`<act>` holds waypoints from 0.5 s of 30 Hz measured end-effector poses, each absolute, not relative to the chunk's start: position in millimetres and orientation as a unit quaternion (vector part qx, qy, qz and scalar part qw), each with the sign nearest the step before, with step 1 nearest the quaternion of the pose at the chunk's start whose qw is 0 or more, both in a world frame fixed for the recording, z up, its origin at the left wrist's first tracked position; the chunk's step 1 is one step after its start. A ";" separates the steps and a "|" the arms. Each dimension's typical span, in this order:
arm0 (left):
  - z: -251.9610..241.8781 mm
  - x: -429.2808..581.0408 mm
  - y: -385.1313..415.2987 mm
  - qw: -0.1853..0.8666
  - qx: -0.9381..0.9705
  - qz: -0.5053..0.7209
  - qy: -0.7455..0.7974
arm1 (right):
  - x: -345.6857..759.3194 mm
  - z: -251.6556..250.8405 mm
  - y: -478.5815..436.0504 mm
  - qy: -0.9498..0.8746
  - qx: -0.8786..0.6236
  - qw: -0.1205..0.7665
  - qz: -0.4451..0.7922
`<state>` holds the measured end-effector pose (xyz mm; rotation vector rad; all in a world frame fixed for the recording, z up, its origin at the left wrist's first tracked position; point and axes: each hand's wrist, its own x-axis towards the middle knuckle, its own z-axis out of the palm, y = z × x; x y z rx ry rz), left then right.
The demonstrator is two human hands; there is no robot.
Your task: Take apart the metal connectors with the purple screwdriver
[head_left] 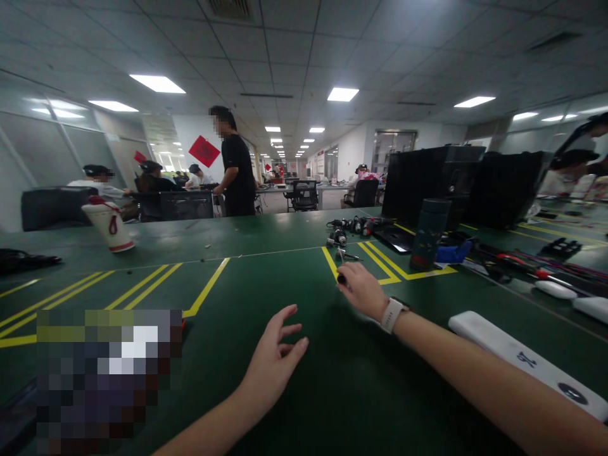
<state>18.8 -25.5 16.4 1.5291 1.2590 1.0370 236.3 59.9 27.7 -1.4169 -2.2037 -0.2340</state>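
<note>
My left hand (275,358) hovers over the green table (266,278) with its fingers spread and nothing in it. My right hand (363,290), with a white watch on the wrist, reaches forward and is closed around a small dark tool (341,277) whose tip shows at my fingers. Just beyond it lie a small metal part (342,254) and a cluster of dark tools and parts (354,225). A dark green bottle (429,234) stands to the right of my right hand.
A white cup with red markings (109,225) stands at the far left. A white flat device (522,361) lies at the right, by cables and red-handled tools (517,261). Black monitors (432,180) stand behind. A blurred patch (109,373) covers the near left. A person in black (235,164) stands beyond the table.
</note>
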 end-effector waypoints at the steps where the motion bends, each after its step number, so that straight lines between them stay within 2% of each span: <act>1: 12.9 18.1 -19.9 0.423 0.624 0.416 0.508 | 246.5 26.8 76.1 -0.792 -0.550 0.250 -0.093; 7: 9.8 22.9 1.8 0.434 0.599 0.406 0.537 | 289.2 17.3 145.1 -0.696 -0.674 0.215 -0.122; 15: 9.7 22.9 5.4 0.455 0.574 0.402 0.549 | 294.4 4.3 172.4 -0.670 -0.710 0.174 -0.127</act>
